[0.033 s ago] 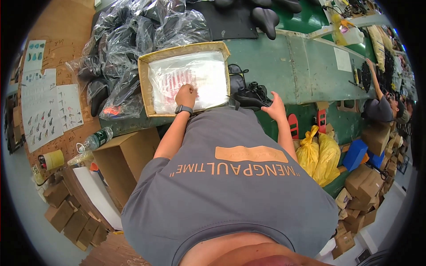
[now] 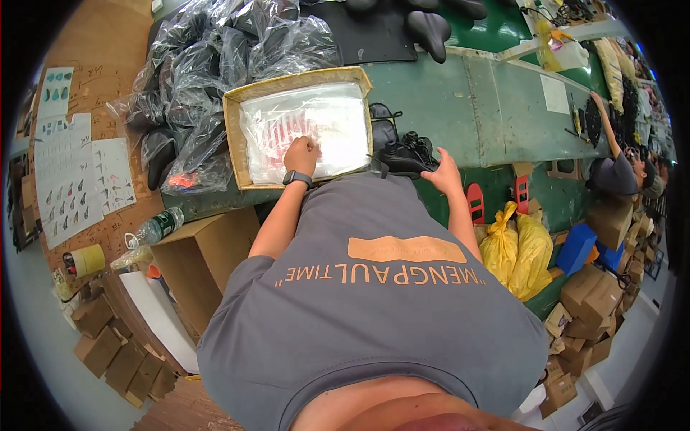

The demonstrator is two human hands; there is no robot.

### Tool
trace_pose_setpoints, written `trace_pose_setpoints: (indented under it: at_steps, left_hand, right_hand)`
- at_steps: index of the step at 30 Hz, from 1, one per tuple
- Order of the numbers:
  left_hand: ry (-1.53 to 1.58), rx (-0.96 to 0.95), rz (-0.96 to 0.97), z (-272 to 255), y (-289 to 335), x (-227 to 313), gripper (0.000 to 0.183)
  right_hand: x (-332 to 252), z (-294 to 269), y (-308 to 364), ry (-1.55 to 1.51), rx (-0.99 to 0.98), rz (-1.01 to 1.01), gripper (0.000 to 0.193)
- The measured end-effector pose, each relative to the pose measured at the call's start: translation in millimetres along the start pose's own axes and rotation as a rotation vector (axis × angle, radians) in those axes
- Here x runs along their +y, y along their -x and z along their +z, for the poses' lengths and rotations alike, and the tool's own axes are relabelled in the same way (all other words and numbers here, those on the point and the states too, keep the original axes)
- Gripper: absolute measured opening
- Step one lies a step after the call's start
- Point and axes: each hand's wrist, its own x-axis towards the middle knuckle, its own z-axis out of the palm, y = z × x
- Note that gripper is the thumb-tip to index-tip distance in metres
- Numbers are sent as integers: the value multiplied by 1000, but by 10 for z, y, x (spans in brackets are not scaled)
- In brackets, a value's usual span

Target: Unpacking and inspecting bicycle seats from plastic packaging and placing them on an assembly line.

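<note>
My left hand (image 2: 302,155), with a dark watch on its wrist, rests over a stack of clear plastic bags (image 2: 339,129) with red print. Its fingers are curled together; what they pinch, if anything, is hidden. A shallow cardboard box (image 2: 234,136) holds the stack in front of me. To the right, my right hand (image 2: 447,174) is held open, thumb and fingers apart. Its fingertips are close to a black bicycle saddle (image 2: 406,159) lying upside down beside the box; I cannot tell whether they touch it.
Saddles wrapped in clear plastic (image 2: 208,79) are heaped at the left. A water bottle (image 2: 159,225) and an open carton (image 2: 205,266) are nearer me. Yellow bags (image 2: 530,251) hang low at the right. Another person's arm (image 2: 607,129) reaches over the green bench (image 2: 431,100) farther right.
</note>
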Motion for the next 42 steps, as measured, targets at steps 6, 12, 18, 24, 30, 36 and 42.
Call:
trace_pose_setpoints:
  at_steps: [6,12,18,24,30,36,42]
  left_hand:
    - [-5,61,247,-160,44,212,7]
    - [-4,84,188,21,-63,398,41]
    - [-64,-142,300,350,-102,382,44]
    - [-215,23,226,372,-234,279,69]
    - [-172,264,211,267,-431,499,80]
    - [-1,-164,-62,401,-692,352,34]
    - [-76,135,373,403,-360,385,11]
  right_hand:
    - [-398,152,72,119,-41,3,93]
    - [-495,127,17,187,-73,6,86]
    - [-406,21,-195,171,-104,-10,84]
    - [-532,-68,-278,193,-165,-9,84]
    - [-480,-137,-391,194,-168,-13,84]
    - [-554,-172,-510,214,-194,-65,86]
    - [-506,-151,-500,203,-183,-49,86]
